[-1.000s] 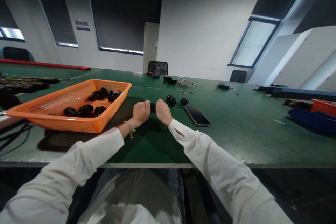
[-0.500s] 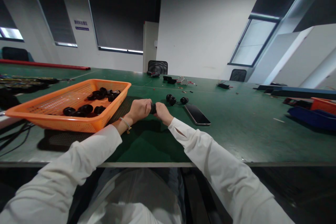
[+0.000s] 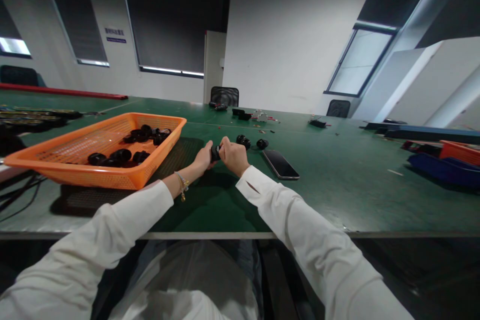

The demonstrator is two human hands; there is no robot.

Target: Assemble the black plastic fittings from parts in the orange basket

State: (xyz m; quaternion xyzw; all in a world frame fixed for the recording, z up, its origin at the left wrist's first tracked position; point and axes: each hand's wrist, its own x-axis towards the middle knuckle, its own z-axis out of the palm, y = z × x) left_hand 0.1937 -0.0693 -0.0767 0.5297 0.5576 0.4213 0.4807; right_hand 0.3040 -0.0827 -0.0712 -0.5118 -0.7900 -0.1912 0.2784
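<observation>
Two white sleeves (image 3: 112, 230) occupy the nearest zone, in front of the orange basket (image 3: 112, 178), which serves as reference. The basket rests on the green table (image 3: 337, 200) and contains several black parts (image 3: 120, 155). To the right of the basket, the left hand (image 3: 203, 158) has its fingers clamped on one side of a short black piece (image 3: 215, 153). The right hand (image 3: 234, 156), farther right of the basket, has its fingers clamped on the opposite side; its fingertips are partly hidden. The piece is thus held between both hands, apart from the basket wall. A phone (image 3: 280, 164) lies flat, well to the right of the basket. Round black components (image 3: 243, 141) lie deeper, also right of the basket. Beyond the basket are a red rail (image 3: 63, 92) and, farthest, a mesh chair (image 3: 224, 96)
</observation>
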